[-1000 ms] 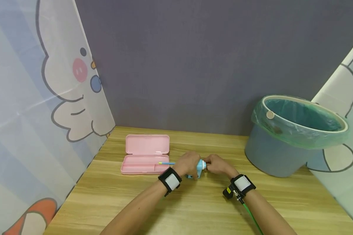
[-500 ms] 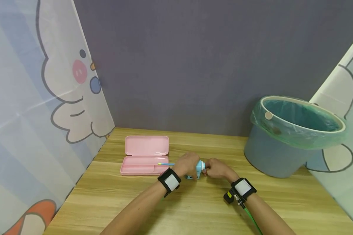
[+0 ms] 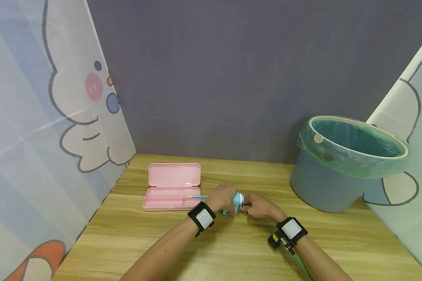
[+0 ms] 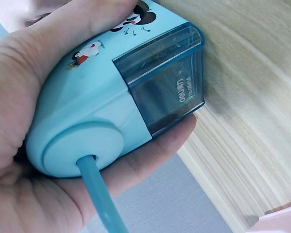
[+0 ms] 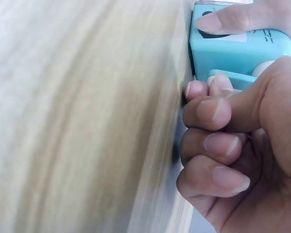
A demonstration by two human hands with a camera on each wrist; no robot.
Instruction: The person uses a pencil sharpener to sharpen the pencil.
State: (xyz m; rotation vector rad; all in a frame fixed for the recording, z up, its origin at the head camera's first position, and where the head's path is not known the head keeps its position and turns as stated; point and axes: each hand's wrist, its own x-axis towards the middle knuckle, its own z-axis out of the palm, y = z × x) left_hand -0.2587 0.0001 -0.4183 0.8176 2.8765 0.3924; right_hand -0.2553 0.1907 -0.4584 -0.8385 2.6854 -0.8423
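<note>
My left hand (image 3: 222,197) grips a light-blue desktop pencil sharpener (image 3: 237,201) on the wooden table. In the left wrist view, thumb and fingers wrap the body of the sharpener (image 4: 102,92), which has a clear dark-blue shavings drawer (image 4: 167,80). A blue pencil (image 3: 196,197) sticks out of its round front hole, pointing left. At the other end, my right hand (image 3: 260,206) pinches the crank handle (image 5: 237,80); the thumb and curled fingers partly hide the crank, and its knob is covered. The pencil's tip is hidden inside the sharpener.
An open pink pencil case (image 3: 163,203) lies to the left, under the pencil's outer end. At the right stands a grey-blue bucket (image 3: 323,183) lined with a green bag. A dark grey panel (image 3: 214,86) closes off the table's back.
My right hand has moved down and toward me round the sharpener's crank end. My left hand, the sharpener and the pencil hold their place; the whole view has shifted slightly.
</note>
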